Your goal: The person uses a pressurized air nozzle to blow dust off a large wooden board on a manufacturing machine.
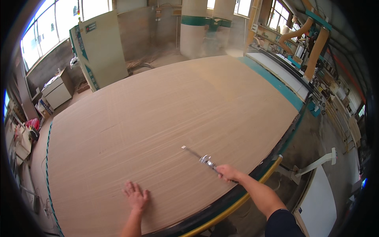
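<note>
A very large wood-veneer panel [166, 114] lies flat and fills most of the view. My left hand [135, 195] rests palm down on the panel near its front edge, fingers spread. My right hand [227, 173] is closed around the handle of a slim metal air blow gun [199, 156]. Its thin nozzle points away from me, low over the panel's surface. A haze of dust hangs over the panel's far end.
The panel sits on a machine bed with a teal and yellow edge [241, 199]. A gantry with orange dust hoses [312, 43] stands at the far right, a tall cream cabinet [100, 51] at the back left, two round columns [193, 27] behind. Bare floor lies right.
</note>
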